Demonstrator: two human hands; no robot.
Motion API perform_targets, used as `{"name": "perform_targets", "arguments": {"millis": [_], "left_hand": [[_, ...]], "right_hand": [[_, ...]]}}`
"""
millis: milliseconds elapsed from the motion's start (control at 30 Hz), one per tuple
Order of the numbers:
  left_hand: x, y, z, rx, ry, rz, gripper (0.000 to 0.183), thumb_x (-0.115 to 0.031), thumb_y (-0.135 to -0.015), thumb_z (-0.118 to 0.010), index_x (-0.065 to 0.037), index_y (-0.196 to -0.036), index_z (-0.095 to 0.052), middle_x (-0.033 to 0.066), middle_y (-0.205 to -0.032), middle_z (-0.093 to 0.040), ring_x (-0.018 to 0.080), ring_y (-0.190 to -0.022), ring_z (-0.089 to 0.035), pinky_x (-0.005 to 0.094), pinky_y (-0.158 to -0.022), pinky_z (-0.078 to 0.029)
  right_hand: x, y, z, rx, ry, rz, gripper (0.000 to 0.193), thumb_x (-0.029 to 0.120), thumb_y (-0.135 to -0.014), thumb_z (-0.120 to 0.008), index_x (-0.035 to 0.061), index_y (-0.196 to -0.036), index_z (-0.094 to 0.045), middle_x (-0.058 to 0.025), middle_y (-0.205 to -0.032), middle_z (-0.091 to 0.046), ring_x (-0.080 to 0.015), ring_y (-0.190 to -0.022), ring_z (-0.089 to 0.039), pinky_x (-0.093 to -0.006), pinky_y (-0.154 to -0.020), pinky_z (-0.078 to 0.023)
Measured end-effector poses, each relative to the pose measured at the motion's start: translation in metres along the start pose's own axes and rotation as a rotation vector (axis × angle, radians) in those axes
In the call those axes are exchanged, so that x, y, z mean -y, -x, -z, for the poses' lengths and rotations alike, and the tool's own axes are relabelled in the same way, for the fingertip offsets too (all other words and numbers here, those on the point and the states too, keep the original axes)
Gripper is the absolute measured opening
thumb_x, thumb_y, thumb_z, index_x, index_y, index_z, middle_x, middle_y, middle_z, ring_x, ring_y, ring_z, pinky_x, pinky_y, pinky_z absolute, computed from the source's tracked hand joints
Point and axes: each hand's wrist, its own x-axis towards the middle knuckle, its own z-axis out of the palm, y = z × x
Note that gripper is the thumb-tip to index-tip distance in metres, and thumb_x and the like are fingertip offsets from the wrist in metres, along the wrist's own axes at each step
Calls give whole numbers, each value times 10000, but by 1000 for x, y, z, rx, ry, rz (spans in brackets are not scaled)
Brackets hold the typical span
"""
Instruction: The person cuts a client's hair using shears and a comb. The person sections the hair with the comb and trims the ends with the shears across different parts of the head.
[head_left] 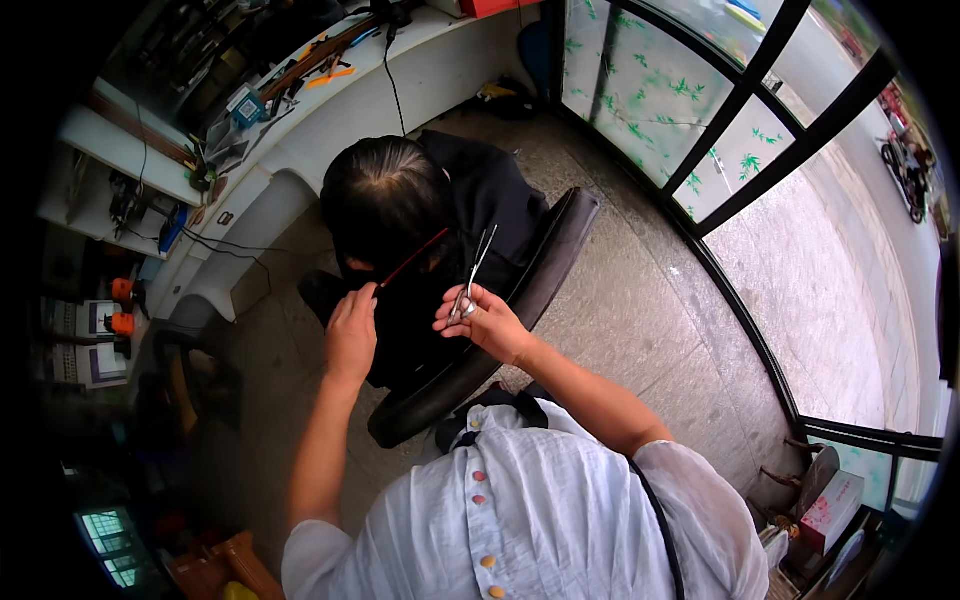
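A seated person with dark hair (385,185) is in front of me, wrapped in a black cape (495,190). My left hand (352,335) is closed at the near side of the head, its fingertips pinching the end of a thin red comb (413,259). The comb slants up to the right, across the near right side of the hair. A little to the right, my right hand (484,322) grips silver scissors (480,262) by the finger loops. Their blades point up and away from me, beside the head and over the cape; they look nearly closed.
The person sits in a black padded chair (566,245), its curved back between us. A white counter (330,95) with orange clips, tools and hanging cords runs along the left and far side. Black-framed glass doors (660,80) stand at right, with a motorbike (903,175) outside.
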Motion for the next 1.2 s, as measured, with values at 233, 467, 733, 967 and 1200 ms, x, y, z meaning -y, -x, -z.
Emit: {"name": "perform_targets", "arguments": {"millis": [233,467,733,967,1200], "left_hand": [[-12,20,8,146,40,43,213,-19,-853,-562,-28,-1065,-587,127,-887,-599,321,-837,-575,403,-735,-468],[-17,19,36,30,163,132,217,-12,-861,-557,-26,-1076,-587,145,-911,-609,329,-838,-582,401,-722,-469],[-42,-4,3,-91,43,146,206,-37,-895,-535,-16,-1096,-572,145,-946,-612,324,-865,-585,398,-743,-470],[-44,27,-18,86,95,174,214,-28,-860,-563,-16,-1073,-583,151,-907,-603,342,-849,-579,408,-732,-466],[-32,42,10,122,129,241,199,-16,-862,-548,-12,-1056,-594,168,-924,-605,354,-859,-578,408,-743,-464]], "right_hand": [[30,-11,-12,99,273,-95,260,165,-890,-641,32,-1069,-506,-67,-910,-611,-147,-784,-640,-252,-691,-524],[39,-12,14,180,54,-177,202,135,-912,-596,32,-1078,-547,-96,-901,-646,-193,-810,-668,-249,-674,-550],[38,-8,28,194,-121,-155,229,138,-916,-586,36,-1117,-547,-114,-974,-639,-201,-886,-665,-236,-706,-552],[23,7,8,264,146,-156,259,159,-924,-586,49,-1138,-489,-100,-1026,-608,-213,-963,-631,-310,-826,-527],[10,-22,12,219,7,-120,221,187,-922,-591,44,-1077,-524,-108,-979,-626,-211,-899,-655,-279,-748,-545]]}}
